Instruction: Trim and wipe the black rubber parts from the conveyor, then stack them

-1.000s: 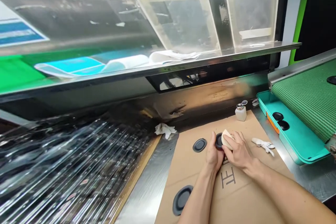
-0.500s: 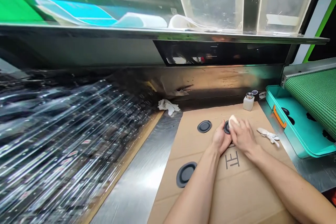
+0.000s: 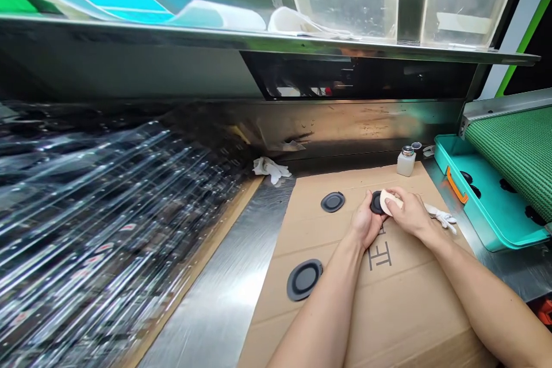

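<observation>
In my left hand [image 3: 364,224] is a small round black disc-shaped part [image 3: 376,202], gripped near its edge above the cardboard. My right hand [image 3: 407,210] is closed on a cream-white pad [image 3: 390,201], which lies against the disc and covers its right side. Whether the pad is cloth or sponge I cannot tell. A black oval part [image 3: 332,202] with a raised rim lies flat on the cardboard left of my hands. Closer to me, a larger grey-black ring-shaped part [image 3: 304,280] rests beside my left forearm.
A flattened cardboard sheet [image 3: 345,333] covers the metal bench [image 3: 215,299]. Clear plastic trays [image 3: 107,213] are piled at left. A pump bottle [image 3: 406,161] stands behind my hands. White gloves [image 3: 444,217] lie at right, near a teal bin [image 3: 487,224] holding black parts, below a green conveyor [image 3: 513,132].
My right hand has moved the pad slightly rightward across the disc, so more of the disc's dark face shows. The camera view has shifted a little.
</observation>
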`<move>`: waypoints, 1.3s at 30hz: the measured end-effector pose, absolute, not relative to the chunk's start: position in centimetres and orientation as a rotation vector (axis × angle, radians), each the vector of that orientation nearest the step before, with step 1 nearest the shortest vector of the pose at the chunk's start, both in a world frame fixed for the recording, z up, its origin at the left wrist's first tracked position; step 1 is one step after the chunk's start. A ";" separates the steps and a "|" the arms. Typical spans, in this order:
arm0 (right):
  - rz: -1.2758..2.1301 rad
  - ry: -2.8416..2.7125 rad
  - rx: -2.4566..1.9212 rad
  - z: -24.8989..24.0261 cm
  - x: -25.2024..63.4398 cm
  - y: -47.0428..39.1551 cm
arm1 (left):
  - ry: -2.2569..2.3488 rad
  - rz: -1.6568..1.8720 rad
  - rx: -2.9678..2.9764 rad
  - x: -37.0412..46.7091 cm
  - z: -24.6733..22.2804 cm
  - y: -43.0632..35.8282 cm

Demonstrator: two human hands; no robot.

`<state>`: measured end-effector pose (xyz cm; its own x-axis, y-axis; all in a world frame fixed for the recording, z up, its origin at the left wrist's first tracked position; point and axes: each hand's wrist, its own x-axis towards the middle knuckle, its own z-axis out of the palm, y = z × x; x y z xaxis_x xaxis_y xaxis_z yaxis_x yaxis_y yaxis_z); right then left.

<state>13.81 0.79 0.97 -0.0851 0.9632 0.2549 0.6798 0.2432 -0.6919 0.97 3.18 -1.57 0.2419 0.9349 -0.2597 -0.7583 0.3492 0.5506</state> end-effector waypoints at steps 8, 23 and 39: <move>0.712 -1.916 -1.410 0.8 14.5 1.0 | 0.648 1.134 0.326 0.8 -1.3 3.0; 0.239 -1.948 -1.871 0.4 12.2 0.7 | 0.631 1.130 0.304 0.8 -1.6 3.5; 0.290 -2.005 -1.726 1.1 12.1 -0.5 | 0.636 1.144 0.358 0.8 -1.9 3.2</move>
